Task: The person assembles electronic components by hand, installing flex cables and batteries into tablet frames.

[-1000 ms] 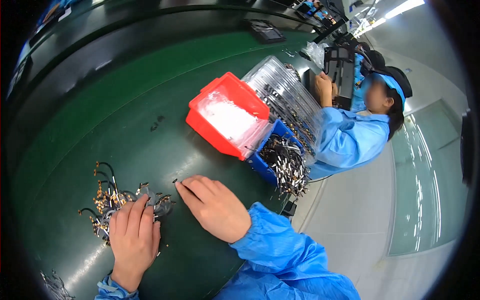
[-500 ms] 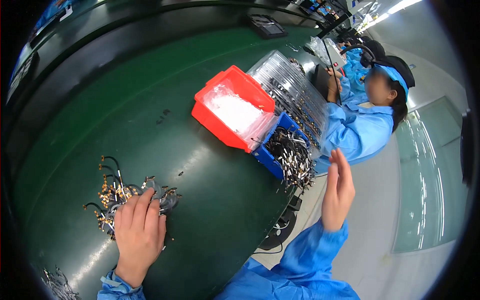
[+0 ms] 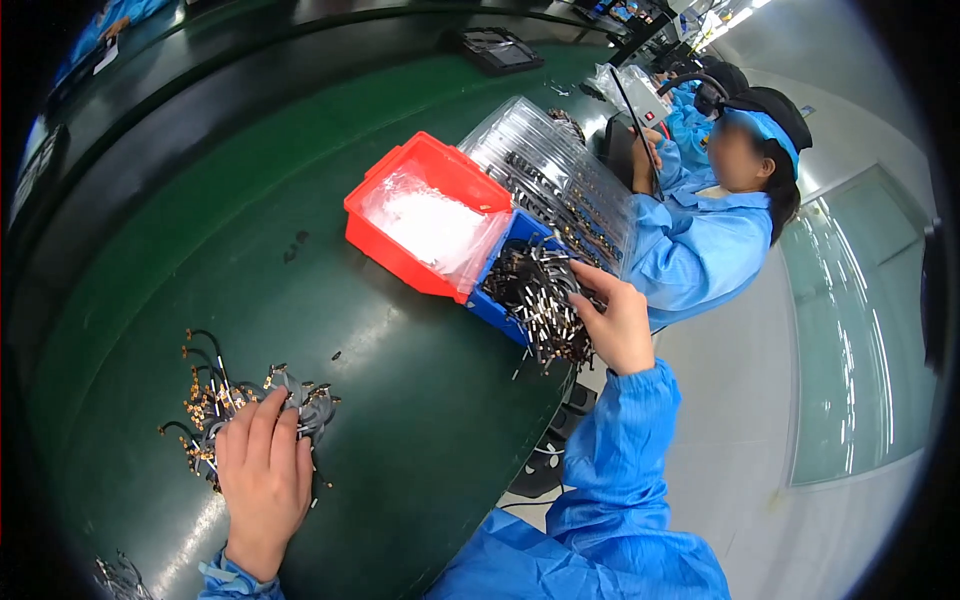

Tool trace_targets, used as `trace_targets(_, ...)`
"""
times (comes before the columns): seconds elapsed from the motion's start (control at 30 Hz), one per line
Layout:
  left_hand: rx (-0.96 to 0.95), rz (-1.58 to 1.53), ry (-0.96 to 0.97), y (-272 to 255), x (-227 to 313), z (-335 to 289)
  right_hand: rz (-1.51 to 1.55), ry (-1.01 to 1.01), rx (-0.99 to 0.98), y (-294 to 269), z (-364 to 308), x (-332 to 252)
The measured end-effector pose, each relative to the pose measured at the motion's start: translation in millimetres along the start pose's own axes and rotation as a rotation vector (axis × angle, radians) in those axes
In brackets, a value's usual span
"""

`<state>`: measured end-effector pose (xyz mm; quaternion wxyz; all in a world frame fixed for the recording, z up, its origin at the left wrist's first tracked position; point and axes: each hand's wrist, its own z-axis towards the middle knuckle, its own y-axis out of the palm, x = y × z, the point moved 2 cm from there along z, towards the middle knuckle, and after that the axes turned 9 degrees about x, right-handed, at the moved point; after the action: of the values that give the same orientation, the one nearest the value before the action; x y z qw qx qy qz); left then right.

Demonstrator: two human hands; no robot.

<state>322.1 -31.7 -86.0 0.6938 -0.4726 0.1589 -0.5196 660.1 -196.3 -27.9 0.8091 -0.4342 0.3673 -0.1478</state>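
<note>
My left hand (image 3: 263, 462) lies with fingers stretched over a pile of short black and grey cables with gold-coloured ends (image 3: 208, 395) on the green table. Its fingertips touch the pile, and part of the pile is hidden beneath them. On the right, my right hand (image 3: 618, 318) is at the edge of a heap of short black cables with silvery ends (image 3: 545, 300). Thumb and forefinger are apart there, with nothing plainly between them. The heap fills a blue bin (image 3: 492, 312) and rises over its near rim.
A red bin (image 3: 398, 248) holding clear plastic bags stands against the blue one. Behind are clear plastic trays (image 3: 545, 135) with rows of cables. A co-worker in blue (image 3: 705, 250) sits beyond. More cables (image 3: 122, 578) lie at the lower left of the green table (image 3: 400, 470).
My right hand has moved left from beside the blue bin to the cable heap, its fingers bending. My left hand stays on its pile. The whole view has shifted a little.
</note>
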Motion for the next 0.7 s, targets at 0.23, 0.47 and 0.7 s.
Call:
trace_targets(0.23,-0.013,-0.003,0.008,-2,-1,4,0.044,0.029,-0.191,9,23,-9)
trace_targets(0.47,-0.041,-0.015,-0.01,-5,-2,6,-0.036,-0.17,-0.036,-19,7,-48)
trace_targets(0.7,-0.047,-0.018,-0.013,-10,-3,11,0.08,-0.533,-0.119,24,4,-113)
